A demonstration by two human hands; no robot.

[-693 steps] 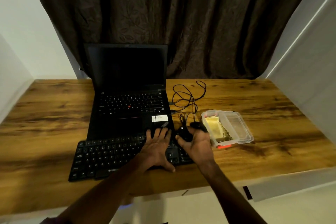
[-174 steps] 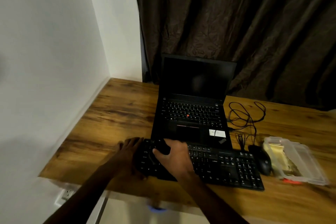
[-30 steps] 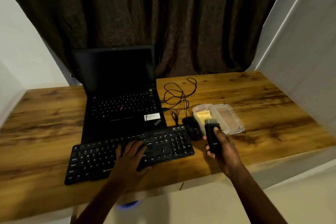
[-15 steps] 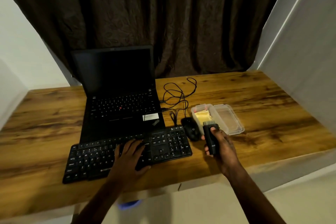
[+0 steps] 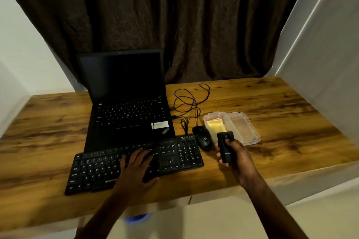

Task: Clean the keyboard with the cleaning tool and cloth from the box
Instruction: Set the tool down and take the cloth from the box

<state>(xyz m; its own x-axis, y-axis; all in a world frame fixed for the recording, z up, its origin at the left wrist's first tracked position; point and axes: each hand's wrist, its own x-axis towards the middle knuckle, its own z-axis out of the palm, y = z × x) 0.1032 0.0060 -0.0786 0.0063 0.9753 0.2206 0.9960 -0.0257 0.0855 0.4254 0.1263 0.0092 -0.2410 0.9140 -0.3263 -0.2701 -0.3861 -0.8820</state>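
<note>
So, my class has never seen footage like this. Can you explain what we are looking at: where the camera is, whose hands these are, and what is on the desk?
There is no machine here. A person works with two bare hands, and the single camera sits on their head, looking forward and down. On the wooden desk are an open laptop, a black keyboard in front of it, a mouse, and a clear box with a yellow cloth inside and its lid beside it. The left hand rests flat on the keyboard. The right hand grips a black cleaning tool near the box.
</note>
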